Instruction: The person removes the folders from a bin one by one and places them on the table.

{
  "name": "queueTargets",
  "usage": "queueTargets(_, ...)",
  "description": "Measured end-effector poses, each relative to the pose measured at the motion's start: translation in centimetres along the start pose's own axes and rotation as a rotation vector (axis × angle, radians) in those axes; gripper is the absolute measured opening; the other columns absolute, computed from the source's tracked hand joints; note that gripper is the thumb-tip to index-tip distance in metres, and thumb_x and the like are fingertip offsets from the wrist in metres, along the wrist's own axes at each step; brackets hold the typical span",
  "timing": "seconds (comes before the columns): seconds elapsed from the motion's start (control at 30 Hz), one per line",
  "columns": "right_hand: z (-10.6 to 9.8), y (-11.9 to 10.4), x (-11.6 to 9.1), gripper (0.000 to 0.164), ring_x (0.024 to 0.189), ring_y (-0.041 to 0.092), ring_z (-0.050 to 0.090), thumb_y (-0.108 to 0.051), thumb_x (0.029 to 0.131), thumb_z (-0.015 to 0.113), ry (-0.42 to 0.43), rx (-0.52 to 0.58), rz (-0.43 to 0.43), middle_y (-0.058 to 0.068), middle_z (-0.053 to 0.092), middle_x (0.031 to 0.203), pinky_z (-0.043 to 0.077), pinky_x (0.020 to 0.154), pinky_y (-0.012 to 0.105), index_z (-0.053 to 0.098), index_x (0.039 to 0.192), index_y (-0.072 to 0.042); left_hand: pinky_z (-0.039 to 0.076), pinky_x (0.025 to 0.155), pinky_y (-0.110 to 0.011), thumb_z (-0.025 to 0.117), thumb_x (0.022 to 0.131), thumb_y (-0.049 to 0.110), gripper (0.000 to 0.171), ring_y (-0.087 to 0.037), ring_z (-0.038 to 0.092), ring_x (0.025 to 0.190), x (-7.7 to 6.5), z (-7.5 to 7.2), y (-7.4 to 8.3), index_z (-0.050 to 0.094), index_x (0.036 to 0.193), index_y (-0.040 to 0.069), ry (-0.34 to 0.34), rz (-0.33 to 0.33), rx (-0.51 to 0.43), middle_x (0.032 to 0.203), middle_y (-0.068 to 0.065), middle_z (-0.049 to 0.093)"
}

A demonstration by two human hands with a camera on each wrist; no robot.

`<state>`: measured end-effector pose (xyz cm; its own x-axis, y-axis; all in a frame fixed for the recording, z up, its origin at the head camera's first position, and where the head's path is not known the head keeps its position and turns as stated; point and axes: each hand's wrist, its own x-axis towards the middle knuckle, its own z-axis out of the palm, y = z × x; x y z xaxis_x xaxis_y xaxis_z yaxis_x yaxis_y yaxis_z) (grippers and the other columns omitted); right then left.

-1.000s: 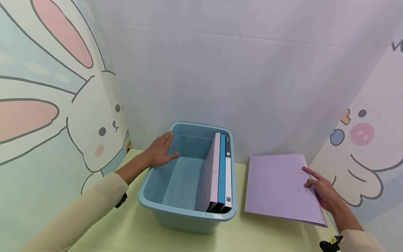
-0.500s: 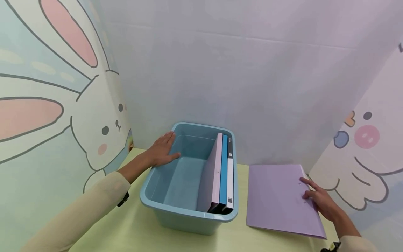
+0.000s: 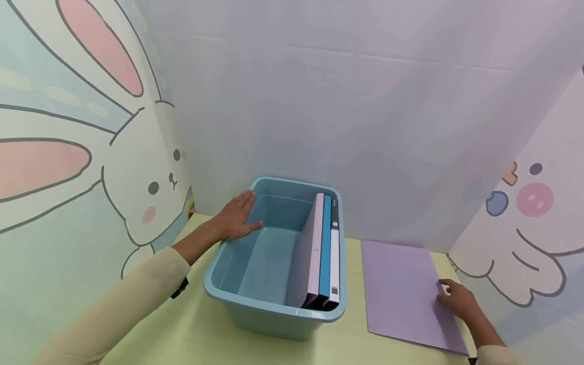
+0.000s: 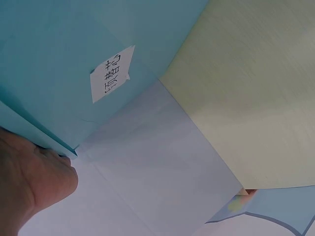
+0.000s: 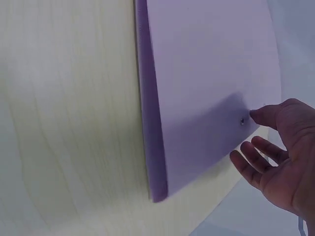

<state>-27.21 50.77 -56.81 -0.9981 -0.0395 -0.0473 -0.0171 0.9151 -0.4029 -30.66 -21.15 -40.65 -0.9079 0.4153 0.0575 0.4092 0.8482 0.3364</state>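
Note:
My left hand point(image 3: 233, 218) rests with straight fingers on the left rim of a light blue plastic tub point(image 3: 274, 304), thumb reaching over the inside. In the left wrist view, part of that hand point(image 4: 37, 177) shows beside the tub's rim. To the right of the tub, a purple file folder point(image 3: 397, 294) lies on the table. At its right edge is my right hand point(image 3: 458, 300). In the right wrist view, one fingertip touches the cover near a metal rivet point(image 5: 242, 121), while several loosely bent fingers point(image 5: 253, 162) sit off the edge.
Inside the tub, a pink folder point(image 3: 316, 253), a blue folder point(image 3: 325, 248) and a white-and-black spine point(image 3: 334, 263) stand upright along the right wall. A handwritten paper label point(image 4: 112, 73) is stuck on the tub's outside. A grey curtain wall point(image 3: 319, 111) rises behind the table point(image 3: 182, 329).
The purple folder has come down flatter onto the table, and my right hand has moved downward with it toward its right edge. My left hand keeps its place on the tub's rim.

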Motion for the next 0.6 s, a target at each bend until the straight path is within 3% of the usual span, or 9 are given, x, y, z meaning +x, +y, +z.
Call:
queueTargets(0.1, 2.1, 2.4, 1.2, 0.057, 0.095, 0.054, 0.074, -0.018, 0.090, 0.072, 0.102, -0.053, -0.048, 0.042, 0.074, 0.107, 0.060, 0.077, 0.052, 0.062, 0.133, 0.018, 0.011, 0.142, -0.068, 0.057, 0.116, 0.044, 0.094, -0.053, 0.010, 0.176, 0.0, 0.0, 0.0, 0.012, 0.175, -0.014, 0.001, 0.000, -0.001, 0.187, -0.035, 0.009)
queueTargets(0.17, 3.0, 2.2, 1.4, 0.059, 0.095, 0.055, 0.072, -0.020, 0.090, 0.071, 0.138, -0.097, -0.042, 0.042, 0.073, 0.108, 0.058, 0.077, 0.054, 0.062, 0.133, 0.018, 0.011, 0.142, -0.068, 0.057, 0.115, 0.044, 0.094, -0.053, 0.010, 0.176, 0.1, 0.0, 0.0, 0.012, 0.175, -0.014, 0.002, -0.002, 0.003, 0.187, -0.034, 0.009)
queueTargets(0.2, 2.9, 1.2, 1.1, 0.062, 0.101, 0.062, 0.069, -0.022, 0.091, 0.070, 0.111, -0.112, -0.025, 0.046, 0.069, 0.114, 0.058, 0.081, 0.063, 0.059, 0.136, 0.019, 0.011, 0.142, -0.068, 0.057, 0.115, 0.043, 0.094, -0.053, 0.010, 0.176, 0.1, 0.1, 0.0, 0.012, 0.175, -0.014, 0.002, -0.002, 0.003, 0.187, -0.034, 0.009)
queueTargets(0.33, 2.0, -5.1, -0.8, 0.072, 0.117, 0.079, 0.053, -0.028, 0.098, 0.073, 0.011, -0.152, 0.036, 0.057, 0.052, 0.131, 0.055, 0.089, 0.079, 0.051, 0.146, 0.021, 0.011, 0.143, -0.068, 0.056, 0.116, 0.043, 0.094, -0.053, 0.010, 0.176, 0.3, 0.1, -0.1, 0.011, 0.175, -0.014, 0.000, 0.006, 0.007, 0.187, -0.034, 0.009)
queueTargets(0.47, 1.6, -10.2, -2.1, 0.079, 0.120, 0.079, 0.050, -0.036, 0.101, 0.079, -0.042, -0.192, -0.001, 0.057, 0.048, 0.138, 0.056, 0.090, 0.081, 0.051, 0.149, 0.020, 0.012, 0.142, -0.069, 0.057, 0.115, 0.043, 0.094, -0.054, 0.010, 0.175, 0.2, 0.1, 0.0, 0.012, 0.175, -0.015, 0.002, 0.022, 0.002, 0.186, -0.036, 0.010)
queueTargets(0.6, 2.0, -13.1, -2.3, 0.099, 0.128, 0.081, 0.049, -0.051, 0.095, 0.087, -0.116, -0.192, -0.007, 0.057, 0.045, 0.148, 0.053, 0.100, 0.084, 0.048, 0.156, 0.017, 0.012, 0.141, -0.071, 0.058, 0.114, 0.044, 0.096, -0.056, 0.011, 0.174, -0.1, -0.1, 0.1, 0.013, 0.174, -0.017, 0.002, 0.030, -0.013, 0.185, -0.038, 0.010)
